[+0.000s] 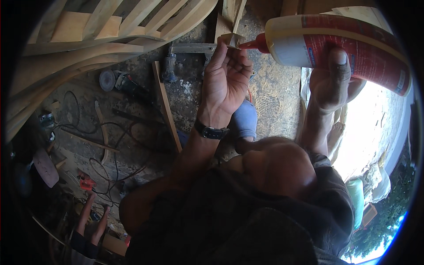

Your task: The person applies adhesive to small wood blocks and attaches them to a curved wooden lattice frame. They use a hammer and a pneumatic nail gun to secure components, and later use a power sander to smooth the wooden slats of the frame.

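Note:
My left hand point(227, 81), with a dark-strapped watch on its wrist, is raised palm up at the upper middle. Its fingertips pinch a small wooden piece point(230, 39). From the right, my right hand point(333, 79) is wrapped round a large red and white glue bottle point(291, 48) lying nearly level. The bottle's red nozzle point(254, 44) points left, and its tip is right at the wooden piece. Whether the tip touches the wood, I cannot tell. Some fingers of my right hand are hidden behind the bottle.
Curved wooden ribs point(176, 20) fill the upper left. On the stained floor lie an angle grinder point(130, 86), tangled cables point(117, 159) and a long wooden strip point(167, 106). Another person point(88, 221) is at the lower left beside a red tool point(86, 181). Bright daylight enters at right.

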Motion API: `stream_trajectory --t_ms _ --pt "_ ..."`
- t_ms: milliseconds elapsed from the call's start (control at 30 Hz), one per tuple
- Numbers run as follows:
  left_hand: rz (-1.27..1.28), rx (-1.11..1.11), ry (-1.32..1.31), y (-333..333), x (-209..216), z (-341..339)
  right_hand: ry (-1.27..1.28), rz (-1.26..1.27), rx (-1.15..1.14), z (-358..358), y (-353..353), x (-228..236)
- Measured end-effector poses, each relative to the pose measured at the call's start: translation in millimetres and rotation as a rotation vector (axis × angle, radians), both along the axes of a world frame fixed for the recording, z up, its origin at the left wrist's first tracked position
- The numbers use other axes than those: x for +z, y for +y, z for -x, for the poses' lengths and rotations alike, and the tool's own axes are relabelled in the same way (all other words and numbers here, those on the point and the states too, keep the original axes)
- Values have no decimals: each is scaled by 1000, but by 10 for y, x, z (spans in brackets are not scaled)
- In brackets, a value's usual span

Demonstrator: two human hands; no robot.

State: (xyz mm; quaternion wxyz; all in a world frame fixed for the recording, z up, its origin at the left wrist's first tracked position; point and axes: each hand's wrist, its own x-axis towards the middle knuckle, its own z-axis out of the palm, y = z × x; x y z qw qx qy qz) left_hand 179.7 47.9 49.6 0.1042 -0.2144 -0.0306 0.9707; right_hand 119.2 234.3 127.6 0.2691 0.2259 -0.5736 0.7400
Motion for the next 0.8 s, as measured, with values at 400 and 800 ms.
stream_trajectory --t_ms 400,800 --pt "18 8 21 -91 13 27 -130 138 -206 29 -56 -77" --pt "1500 85 242 -347 -3 402 -1098 865 -511 -315 754 -2270"
